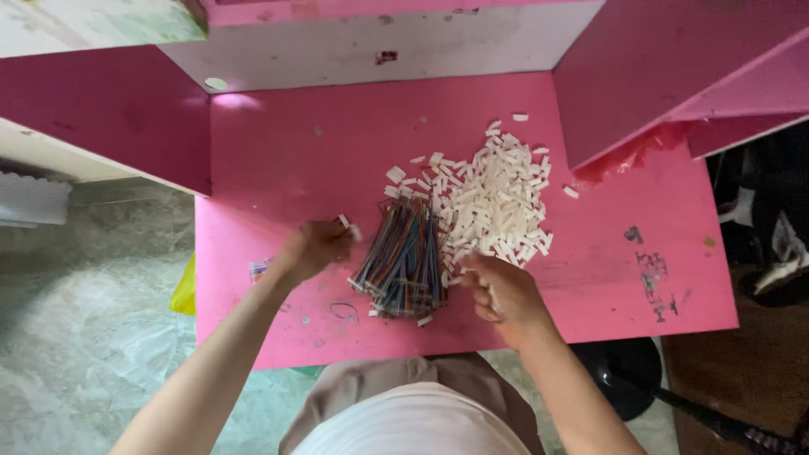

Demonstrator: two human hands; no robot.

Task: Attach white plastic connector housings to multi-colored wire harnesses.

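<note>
The bundle of coloured wires [404,259] lay on the pink bench [286,160], long axis from 12 to 6 o'clock, between both hands. The left hand [316,247], at its 9 o'clock, pinched a small white connector [344,222]. The right hand [503,292], at its 4 o'clock, was curled shut, contents hidden, below the pile of white connectors [497,198].
</note>
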